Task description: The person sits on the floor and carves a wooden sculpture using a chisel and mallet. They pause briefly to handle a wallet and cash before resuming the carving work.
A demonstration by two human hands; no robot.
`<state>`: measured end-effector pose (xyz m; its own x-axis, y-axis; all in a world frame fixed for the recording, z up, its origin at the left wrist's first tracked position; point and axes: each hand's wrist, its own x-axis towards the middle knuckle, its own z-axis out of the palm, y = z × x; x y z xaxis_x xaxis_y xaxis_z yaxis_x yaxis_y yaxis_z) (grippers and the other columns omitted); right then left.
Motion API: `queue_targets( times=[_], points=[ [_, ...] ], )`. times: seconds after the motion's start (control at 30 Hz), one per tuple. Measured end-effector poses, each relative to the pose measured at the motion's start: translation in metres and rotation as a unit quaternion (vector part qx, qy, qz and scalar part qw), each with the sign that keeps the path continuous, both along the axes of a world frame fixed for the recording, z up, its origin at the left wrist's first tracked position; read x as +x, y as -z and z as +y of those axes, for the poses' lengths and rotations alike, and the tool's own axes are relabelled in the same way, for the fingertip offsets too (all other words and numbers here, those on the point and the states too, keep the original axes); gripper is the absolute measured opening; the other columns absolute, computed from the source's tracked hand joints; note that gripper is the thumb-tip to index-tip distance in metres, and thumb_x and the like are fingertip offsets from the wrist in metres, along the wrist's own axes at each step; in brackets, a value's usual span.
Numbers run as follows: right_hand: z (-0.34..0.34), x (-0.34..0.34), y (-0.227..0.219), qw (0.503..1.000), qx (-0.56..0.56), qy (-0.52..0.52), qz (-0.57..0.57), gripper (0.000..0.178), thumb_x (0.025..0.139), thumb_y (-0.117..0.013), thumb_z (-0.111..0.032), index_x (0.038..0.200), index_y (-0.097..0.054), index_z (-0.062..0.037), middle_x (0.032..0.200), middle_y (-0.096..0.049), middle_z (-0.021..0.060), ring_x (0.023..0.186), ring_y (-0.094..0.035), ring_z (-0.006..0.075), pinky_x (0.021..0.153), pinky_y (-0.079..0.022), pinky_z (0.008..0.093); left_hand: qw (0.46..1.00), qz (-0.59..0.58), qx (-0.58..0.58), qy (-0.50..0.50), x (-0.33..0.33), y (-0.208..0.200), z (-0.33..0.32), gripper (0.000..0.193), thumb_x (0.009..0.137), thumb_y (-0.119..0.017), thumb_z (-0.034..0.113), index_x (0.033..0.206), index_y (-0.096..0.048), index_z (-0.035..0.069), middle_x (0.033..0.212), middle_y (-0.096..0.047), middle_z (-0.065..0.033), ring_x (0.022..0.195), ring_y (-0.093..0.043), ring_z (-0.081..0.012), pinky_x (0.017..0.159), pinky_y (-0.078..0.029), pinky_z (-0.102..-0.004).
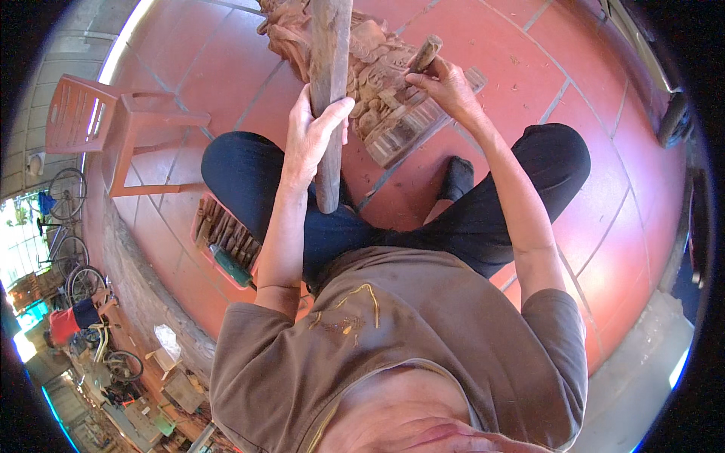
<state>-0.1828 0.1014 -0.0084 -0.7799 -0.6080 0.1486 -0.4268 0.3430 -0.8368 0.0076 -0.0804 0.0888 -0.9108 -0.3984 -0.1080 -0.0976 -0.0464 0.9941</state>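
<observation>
My left hand [308, 140] is wrapped round a long, worn wooden club [330, 64], thick at the far end and narrower near my lap. With my right hand [451, 90] I hold a carving chisel by its wooden handle [427, 51], which tilts up above the fingers; its blade is hidden. Under both hands lies a carved wooden sculpture [370, 45] with deep relief and a stepped, flat-sided base [400, 134]. The club passes over part of the carving and covers it. My right hand is over the carving near its base; whether it touches the wood I cannot tell.
Beside my left knee a pink tray [195, 224] holds several wooden-handled tools [230, 234] and a green tool [230, 266]. A plastic chair [124, 124] stands on the tiled floor [596, 211] at the left. Bicycles [69, 192] are farther left. My bent legs frame the carving.
</observation>
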Motion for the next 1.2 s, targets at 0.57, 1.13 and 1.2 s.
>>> queue_targets(
  times=[0.57, 1.13, 1.2],
  points=[
    [-0.007, 0.033, -0.020, 0.980, -0.032, -0.060, 0.187, 0.028, 0.084, -0.074, -0.022, 0.093, -0.054, -0.0032, 0.082, -0.065, 0.0219, 0.078, -0.063, 0.0440, 0.064, -0.050, 0.0488, 0.961, 0.042, -0.267, 0.055, 0.020, -0.037, 0.026, 0.051, 0.089, -0.074, 0.022, 0.123, -0.048, -0.005, 0.094, -0.070, -0.0231, 0.086, -0.072, -0.0259, 0.075, -0.054, -0.0361],
    [-0.006, 0.031, -0.014, 0.975, -0.027, -0.086, 0.202, 0.030, 0.084, -0.073, -0.025, 0.095, -0.057, -0.0019, 0.082, -0.066, 0.0225, 0.080, -0.063, 0.0435, 0.068, -0.051, 0.0496, 0.915, -0.040, -0.389, 0.102, 0.020, -0.028, 0.022, 0.049, 0.089, -0.074, 0.026, 0.117, -0.047, -0.004, 0.088, -0.067, -0.0288, 0.082, -0.071, -0.0409, 0.066, -0.053, -0.0429],
    [-0.004, 0.026, -0.015, 0.980, -0.027, -0.073, 0.182, 0.032, 0.084, -0.074, -0.027, 0.094, -0.058, -0.0012, 0.082, -0.065, 0.0228, 0.080, -0.063, 0.0434, 0.068, -0.051, 0.0490, 0.947, -0.017, -0.310, 0.084, 0.023, -0.022, 0.017, 0.047, 0.089, -0.073, 0.028, 0.115, -0.050, -0.004, 0.090, -0.070, -0.0227, 0.074, -0.071, -0.0339, 0.065, -0.054, -0.0409]
  ],
)
